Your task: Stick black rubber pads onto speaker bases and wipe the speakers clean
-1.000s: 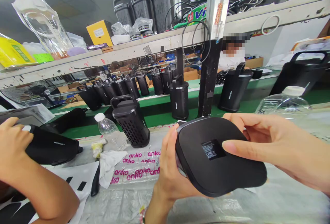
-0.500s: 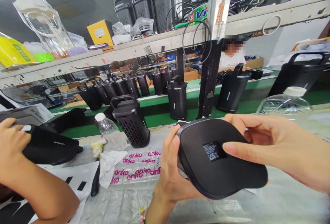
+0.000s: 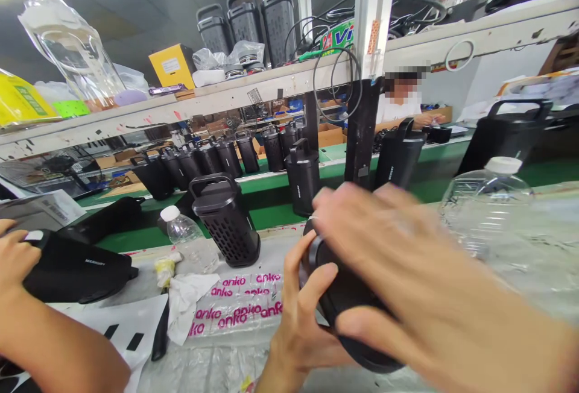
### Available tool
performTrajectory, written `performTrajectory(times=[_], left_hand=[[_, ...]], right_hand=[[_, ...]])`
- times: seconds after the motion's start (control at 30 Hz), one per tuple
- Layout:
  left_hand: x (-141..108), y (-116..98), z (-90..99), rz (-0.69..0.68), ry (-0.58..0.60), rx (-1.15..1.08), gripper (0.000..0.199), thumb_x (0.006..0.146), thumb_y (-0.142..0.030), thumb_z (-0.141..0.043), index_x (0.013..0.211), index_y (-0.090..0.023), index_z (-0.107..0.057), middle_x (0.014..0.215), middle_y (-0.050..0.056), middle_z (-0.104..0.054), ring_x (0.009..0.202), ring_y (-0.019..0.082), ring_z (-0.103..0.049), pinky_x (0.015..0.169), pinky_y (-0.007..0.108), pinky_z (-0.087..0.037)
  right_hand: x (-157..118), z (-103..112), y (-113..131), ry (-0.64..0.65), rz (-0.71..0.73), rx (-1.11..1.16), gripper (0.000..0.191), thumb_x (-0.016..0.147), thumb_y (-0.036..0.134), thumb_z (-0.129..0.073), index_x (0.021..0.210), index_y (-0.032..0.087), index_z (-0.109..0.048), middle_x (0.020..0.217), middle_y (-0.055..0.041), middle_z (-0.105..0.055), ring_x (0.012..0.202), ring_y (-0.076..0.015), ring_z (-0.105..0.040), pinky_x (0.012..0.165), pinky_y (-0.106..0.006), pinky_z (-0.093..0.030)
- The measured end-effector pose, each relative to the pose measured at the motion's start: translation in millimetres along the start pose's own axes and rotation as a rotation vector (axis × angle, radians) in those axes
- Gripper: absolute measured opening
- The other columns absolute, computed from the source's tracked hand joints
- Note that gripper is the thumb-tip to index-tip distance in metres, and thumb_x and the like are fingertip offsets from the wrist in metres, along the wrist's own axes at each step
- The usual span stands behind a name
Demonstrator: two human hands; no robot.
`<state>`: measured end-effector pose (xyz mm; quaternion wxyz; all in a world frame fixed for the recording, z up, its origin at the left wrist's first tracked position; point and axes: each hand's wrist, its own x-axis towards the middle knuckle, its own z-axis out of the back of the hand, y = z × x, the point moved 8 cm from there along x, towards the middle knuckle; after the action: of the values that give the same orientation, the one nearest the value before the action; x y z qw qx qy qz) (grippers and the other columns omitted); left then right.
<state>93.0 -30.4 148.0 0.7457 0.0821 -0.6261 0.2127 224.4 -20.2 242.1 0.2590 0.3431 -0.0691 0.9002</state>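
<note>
A black rounded device (image 3: pixel 335 284) is tilted toward me at the lower middle, its flat base facing up. My left hand (image 3: pixel 301 314) grips it from the left side, thumb at the edge of the base. Over the base lies my right hand (image 3: pixel 407 278), blurred by motion, its fingers stretched out and covering most of the surface. The label that sat on the base is hidden beneath it. Just beyond, a black speaker with a handle and perforated front (image 3: pixel 228 221) stands upright on the plastic-covered bench (image 3: pixel 217 363).
Another person's arm (image 3: pixel 58 333) holds a black speaker (image 3: pixel 85 266) at the left. A small bottle (image 3: pixel 192 239), a white cloth (image 3: pixel 187 302) and a large clear bottle (image 3: pixel 486 206) stand or lie around. More speakers line the green conveyor (image 3: pixel 271 209) below a shelf (image 3: pixel 217 94).
My right hand has moved from the device's right edge to lie across its base, fingers now spread and blurred. The device has shifted slightly down and left. The view has tilted a little.
</note>
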Motion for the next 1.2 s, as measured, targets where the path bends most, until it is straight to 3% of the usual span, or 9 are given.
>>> performTrajectory(times=[0.1, 0.27, 0.37, 0.47, 0.6, 0.7, 0.9, 1.07, 1.2], left_hand=[[5.0, 6.8, 8.2, -0.038, -0.023, 0.023, 0.092, 0.070, -0.045, -0.081, 0.146, -0.020, -0.036, 0.153, 0.016, -0.035, 0.139, 0.031, -0.043, 0.108, 0.046, -0.048], [24.8, 32.2, 31.7, 0.081, -0.260, -0.004, 0.095, 0.061, -0.067, -0.079, 0.138, -0.022, -0.047, 0.134, 0.012, -0.052, 0.122, 0.030, -0.057, 0.101, 0.042, -0.051], [25.6, 47.0, 41.0, 0.173, -0.526, -0.138, 0.090, 0.062, -0.075, -0.073, 0.134, -0.025, -0.052, 0.124, 0.005, -0.055, 0.106, 0.020, -0.062, 0.093, 0.029, -0.053], [13.8, 64.6, 45.2, 0.306, -0.646, -0.223, 0.091, 0.061, -0.081, -0.067, 0.133, -0.027, -0.052, 0.120, 0.003, -0.056, 0.104, 0.019, -0.061, 0.094, 0.028, -0.052], [-16.3, 97.4, 43.6, 0.644, -0.387, -0.457, 0.101, 0.058, -0.090, -0.061, 0.138, -0.028, -0.049, 0.129, 0.008, -0.060, 0.116, 0.027, -0.062, 0.098, 0.034, -0.053], [-49.1, 109.0, 28.9, 0.910, -0.117, -0.837, 0.096, 0.066, -0.093, -0.047, 0.136, -0.027, -0.056, 0.122, 0.011, -0.069, 0.119, 0.031, -0.063, 0.103, 0.045, -0.050], [-83.8, 127.7, 14.0, 1.447, 0.119, -0.961, 0.072, 0.082, -0.079, -0.047, 0.111, -0.018, -0.072, 0.116, 0.012, -0.072, 0.126, 0.032, -0.058, 0.118, 0.048, -0.031], [-47.7, 104.3, -24.6, 1.269, 0.548, -1.063, 0.085, 0.067, -0.069, -0.076, 0.136, -0.024, -0.055, 0.136, 0.013, -0.061, 0.126, 0.038, -0.056, 0.113, 0.057, -0.034], [-32.0, 71.4, -52.2, 1.143, 0.412, -1.191, 0.088, 0.070, -0.053, -0.080, 0.146, -0.026, -0.044, 0.144, 0.012, -0.053, 0.134, 0.038, -0.049, 0.113, 0.052, -0.039]], right_hand=[[0.3, -20.6, -24.1, 0.072, 0.029, -0.028, 0.073, 0.098, 0.054, -0.045, 0.159, 0.037, -0.008, 0.154, -0.0014, -0.038, 0.142, -0.0336, -0.035, 0.116, -0.061, -0.030], [-38.0, -52.9, -96.7, 0.246, -0.205, 0.188, 0.110, 0.079, 0.070, -0.067, 0.159, 0.034, -0.001, 0.162, -0.0107, -0.018, 0.143, -0.0412, -0.028, 0.107, -0.059, -0.043], [-52.8, -89.3, -98.1, 0.260, -0.237, 0.300, 0.137, 0.061, 0.069, -0.082, 0.159, 0.027, 0.003, 0.161, -0.0186, -0.020, 0.143, -0.0413, -0.030, 0.111, -0.057, -0.038], [-51.3, -103.5, -90.0, 0.148, -0.228, 0.317, 0.135, 0.058, 0.055, -0.087, 0.159, 0.024, -0.003, 0.154, -0.0196, -0.033, 0.134, -0.0383, -0.044, 0.108, -0.051, -0.043], [-41.3, -73.2, -82.4, -0.008, -0.082, 0.001, 0.116, 0.066, 0.043, -0.081, 0.158, 0.025, -0.012, 0.143, -0.0197, -0.045, 0.125, -0.0382, -0.050, 0.099, -0.054, -0.048], [-36.6, -47.6, -73.4, -0.108, 0.152, -0.396, 0.091, 0.079, 0.022, -0.069, 0.156, 0.033, -0.022, 0.145, -0.0172, -0.045, 0.132, -0.0387, -0.043, 0.106, -0.060, -0.035], [-34.6, -48.4, -61.8, -0.177, 0.578, -0.799, 0.069, 0.095, 0.019, -0.057, 0.151, 0.046, -0.027, 0.144, 0.0000, -0.051, 0.132, -0.0248, -0.048, 0.118, -0.049, -0.017], [-37.3, -53.3, -41.4, -0.246, 0.800, -0.672, 0.047, 0.094, 0.048, -0.061, 0.134, 0.062, -0.041, 0.128, 0.0164, -0.059, 0.123, -0.0129, -0.053, 0.112, -0.034, -0.037], [-47.4, -54.4, -41.0, -0.323, 0.686, -0.483, 0.037, 0.093, 0.042, -0.064, 0.124, 0.059, -0.054, 0.137, 0.0196, -0.053, 0.134, -0.0101, -0.042, 0.124, -0.041, -0.022]])
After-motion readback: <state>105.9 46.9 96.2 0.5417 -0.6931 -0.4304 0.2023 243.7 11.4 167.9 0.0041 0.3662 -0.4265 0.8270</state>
